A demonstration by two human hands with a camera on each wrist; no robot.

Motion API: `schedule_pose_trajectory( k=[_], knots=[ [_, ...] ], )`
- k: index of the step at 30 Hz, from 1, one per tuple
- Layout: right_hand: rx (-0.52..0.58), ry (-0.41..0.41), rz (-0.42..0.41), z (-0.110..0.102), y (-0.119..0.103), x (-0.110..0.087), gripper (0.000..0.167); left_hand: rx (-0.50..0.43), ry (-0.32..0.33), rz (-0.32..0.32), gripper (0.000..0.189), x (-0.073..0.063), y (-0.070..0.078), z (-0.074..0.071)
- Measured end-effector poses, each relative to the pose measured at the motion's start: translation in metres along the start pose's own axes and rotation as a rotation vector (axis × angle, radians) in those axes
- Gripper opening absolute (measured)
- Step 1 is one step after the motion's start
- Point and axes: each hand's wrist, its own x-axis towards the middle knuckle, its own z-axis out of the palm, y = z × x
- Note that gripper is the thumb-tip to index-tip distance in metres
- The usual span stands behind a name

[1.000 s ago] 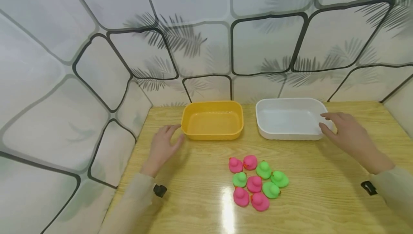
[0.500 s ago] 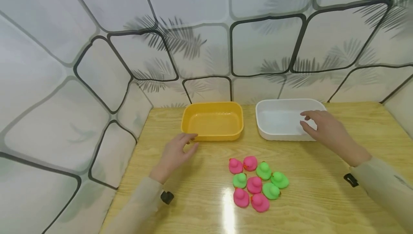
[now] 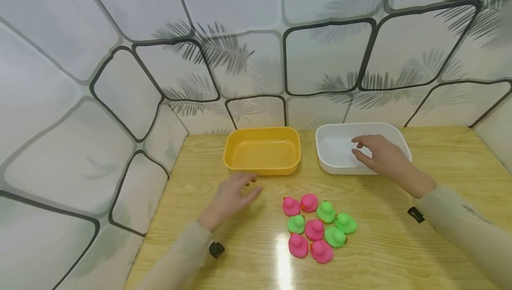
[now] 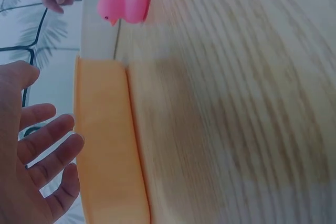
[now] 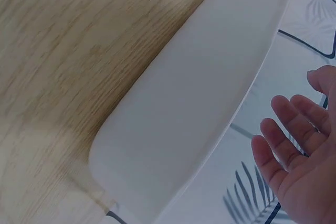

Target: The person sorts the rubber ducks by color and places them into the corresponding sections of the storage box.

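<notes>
My left hand [image 3: 231, 199] hovers over the table just in front of a yellow plastic tray [image 3: 262, 171], fingers loosely bent and holding nothing. In the left wrist view its fingers [image 4: 55, 153] are spread apart beside the tray's side. The right hand [image 3: 382, 154] is above the front of a white plastic tray [image 3: 330, 165], likewise holding nothing; the right wrist view shows its relaxed fingers [image 5: 286, 137] apart from the tray wall. Between the hands and nearer the body lies a cluster of small rubber ducks, several pink [image 3: 314, 229] and several green [image 3: 326, 212].
The wood-grain table [image 3: 384, 254] runs back to a patterned wall covering [image 3: 328, 58], and a similar wall [image 3: 128, 94] stands along the left. Both trays sit side by side near the back edge. A dark wrist device [image 3: 216, 250] shows at the left sleeve.
The left hand has moved right and nearer the body, from the yellow tray's left side to its front. The right hand has moved left across the white tray. The ducks stay put.
</notes>
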Motion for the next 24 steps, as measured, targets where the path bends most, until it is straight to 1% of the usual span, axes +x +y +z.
schedule_pose_trajectory(
  k=[5,11,15,18,20,24],
  knots=[
    [0.015,-0.025,-0.017,0.006,-0.007,0.011,0.026,-0.011,-0.044,-0.007,0.037,0.006,0.009,0.01],
    [0.053,-0.059,-0.048,0.018,-0.014,0.026,0.024,-0.017,-0.129,-0.013,0.038,0.01,0.019,0.024],
    [0.114,-0.086,-0.05,0.027,-0.02,0.036,0.024,-0.041,-0.161,-0.005,0.039,0.013,0.025,0.031],
    [0.155,-0.107,-0.068,0.035,-0.025,0.042,0.023,-0.065,-0.182,0.004,0.039,0.015,0.029,0.035],
    [0.165,-0.121,-0.087,0.04,-0.027,0.045,0.022,-0.078,-0.196,0.004,0.039,0.016,0.03,0.039],
    [0.164,-0.143,-0.11,0.048,-0.032,0.052,0.023,-0.094,-0.231,-0.017,0.041,0.016,0.033,0.046]
  ],
)
